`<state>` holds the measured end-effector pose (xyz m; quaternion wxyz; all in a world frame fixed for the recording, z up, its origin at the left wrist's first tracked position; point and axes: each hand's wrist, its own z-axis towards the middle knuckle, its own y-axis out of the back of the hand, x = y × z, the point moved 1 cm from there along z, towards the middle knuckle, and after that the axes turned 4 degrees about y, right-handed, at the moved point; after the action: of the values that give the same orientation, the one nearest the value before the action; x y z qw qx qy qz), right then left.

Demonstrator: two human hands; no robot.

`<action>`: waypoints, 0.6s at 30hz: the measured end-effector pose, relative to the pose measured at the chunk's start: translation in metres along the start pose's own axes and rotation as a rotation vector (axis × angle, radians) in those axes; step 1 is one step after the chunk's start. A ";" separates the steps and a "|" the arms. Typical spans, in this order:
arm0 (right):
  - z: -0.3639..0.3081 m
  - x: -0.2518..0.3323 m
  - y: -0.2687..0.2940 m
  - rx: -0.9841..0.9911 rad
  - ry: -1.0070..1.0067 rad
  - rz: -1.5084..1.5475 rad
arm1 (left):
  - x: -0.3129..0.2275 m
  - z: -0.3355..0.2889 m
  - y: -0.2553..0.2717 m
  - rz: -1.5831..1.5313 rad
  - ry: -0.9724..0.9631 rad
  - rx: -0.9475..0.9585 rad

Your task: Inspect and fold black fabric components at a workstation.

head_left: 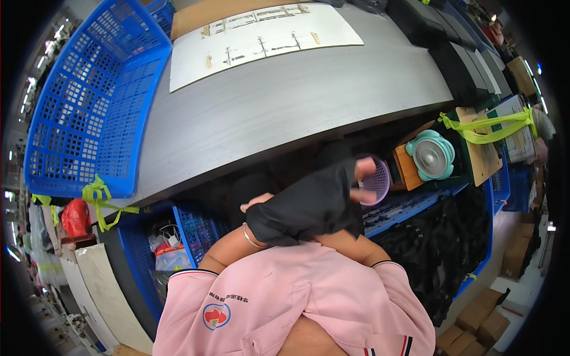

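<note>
A piece of black cloth [309, 204] is held up in front of my chest, just below the edge of the grey table [285, 101]. My left hand [256, 203] grips its left side; only the thumb and the wrist with a thin bracelet show, the rest is under the cloth. My right hand [362, 181] holds the right side, with fingertips showing past the cloth's upper right edge. Both forearms come out of pink sleeves at the bottom.
A big blue mesh basket [89, 101] stands on the table's left, and a white sheet [261, 38] with small parts lies farther back. To the right are a small pink mesh basket [380, 184], a teal fan [432, 155], blue bins of black fabric [439, 249] and cardboard boxes [484, 314].
</note>
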<state>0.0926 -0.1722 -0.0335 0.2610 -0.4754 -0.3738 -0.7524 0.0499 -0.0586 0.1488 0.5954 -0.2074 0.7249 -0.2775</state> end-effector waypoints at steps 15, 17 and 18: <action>0.089 0.090 0.046 -0.114 0.079 -0.218 | 0.035 0.000 0.103 0.835 -0.370 -0.436; 0.088 0.085 0.054 0.002 -0.062 -0.053 | 0.030 -0.003 0.092 0.610 -0.295 -0.497; 0.086 0.083 0.057 0.120 -0.202 0.116 | 0.030 -0.004 0.090 0.385 -0.220 -0.555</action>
<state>0.1458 -0.1391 0.0826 0.2929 -0.5530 -0.4144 -0.6608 0.0421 -0.0082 0.0686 0.6320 -0.2495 0.7302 0.0713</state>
